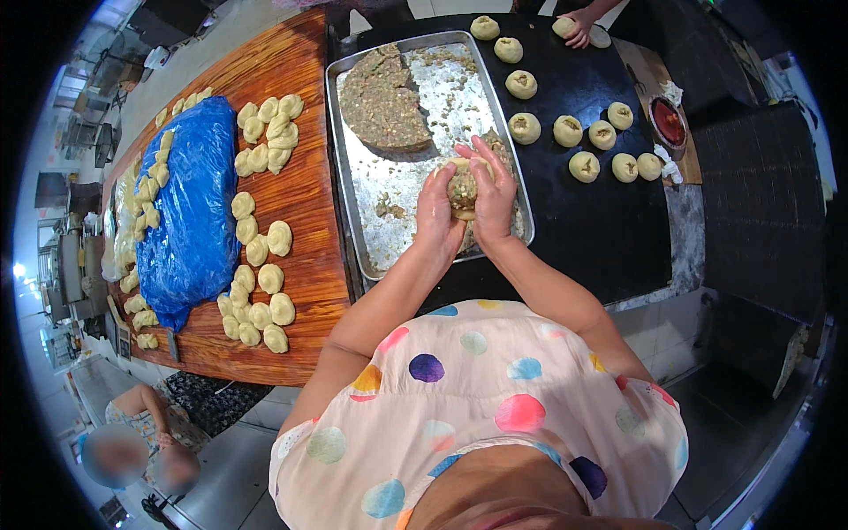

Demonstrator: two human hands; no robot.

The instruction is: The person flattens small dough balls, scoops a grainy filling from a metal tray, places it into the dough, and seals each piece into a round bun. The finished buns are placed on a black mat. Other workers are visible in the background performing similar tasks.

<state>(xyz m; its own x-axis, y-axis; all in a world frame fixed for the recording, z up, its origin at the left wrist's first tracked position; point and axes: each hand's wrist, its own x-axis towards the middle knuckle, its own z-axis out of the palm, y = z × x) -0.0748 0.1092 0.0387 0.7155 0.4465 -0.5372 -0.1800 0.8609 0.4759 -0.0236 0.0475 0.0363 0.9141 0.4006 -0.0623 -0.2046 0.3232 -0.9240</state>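
Observation:
Both my hands cup one round of dough with chopped filling (462, 189) showing in its middle. My left hand (438, 215) is wrapped around its left side and my right hand (493, 199) around its right side, with some fingers raised. They are above the lower right part of a metal tray (377, 199). A large mound of ground filling (384, 103) fills the tray's upper left, and scraps of filling lie scattered on the metal. Filled dough buns (525, 128) with puckered tops stand on the black surface to the right of the tray.
On the wooden table (318, 265) at left, dough pieces (270, 278) lie around a bundle covered in blue plastic (192, 212). Another person's hand (580, 28) touches a bun at the top right. A bowl of red contents (668, 122) stands at the right edge. More people are at lower left.

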